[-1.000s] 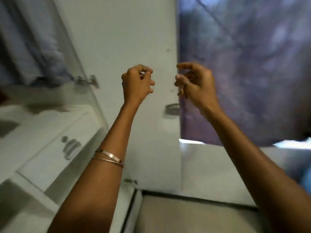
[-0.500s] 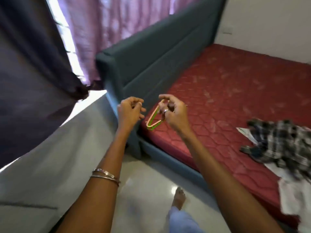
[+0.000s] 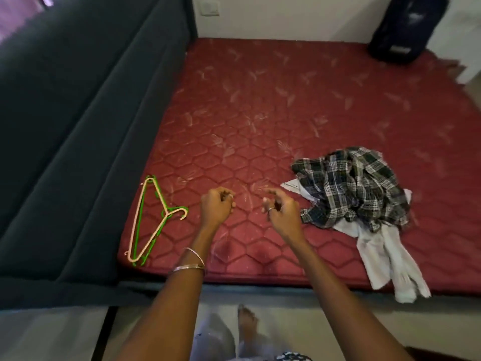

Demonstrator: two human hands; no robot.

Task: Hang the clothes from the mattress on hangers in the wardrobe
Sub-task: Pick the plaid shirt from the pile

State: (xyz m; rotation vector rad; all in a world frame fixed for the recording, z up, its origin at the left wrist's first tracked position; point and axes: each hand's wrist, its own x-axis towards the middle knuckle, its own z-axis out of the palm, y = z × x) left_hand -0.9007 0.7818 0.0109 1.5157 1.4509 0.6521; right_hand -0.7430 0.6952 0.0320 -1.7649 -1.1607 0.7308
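Obs.: your left hand hovers over the near part of the red mattress, fingers curled into a loose fist with nothing in it. Your right hand is just beside it, also above the mattress, fingers loosely bent and holding nothing; a ring shows on one finger. The two hands are near each other but apart. Bangles sit on your left forearm. Two hangers, one peach and one green, lie stacked flat on the mattress near its left front corner, left of your left hand, hooks pointing toward that hand. A crumpled checked shirt lies on the mattress to the right of your right hand, close to it but not touching. A white garment lies partly under the shirt and trails over the near edge of the mattress. A dark grey headboard runs along the left side of the mattress. A dark bag stands at the far right corner. Your bare foot is on the floor below the mattress edge.
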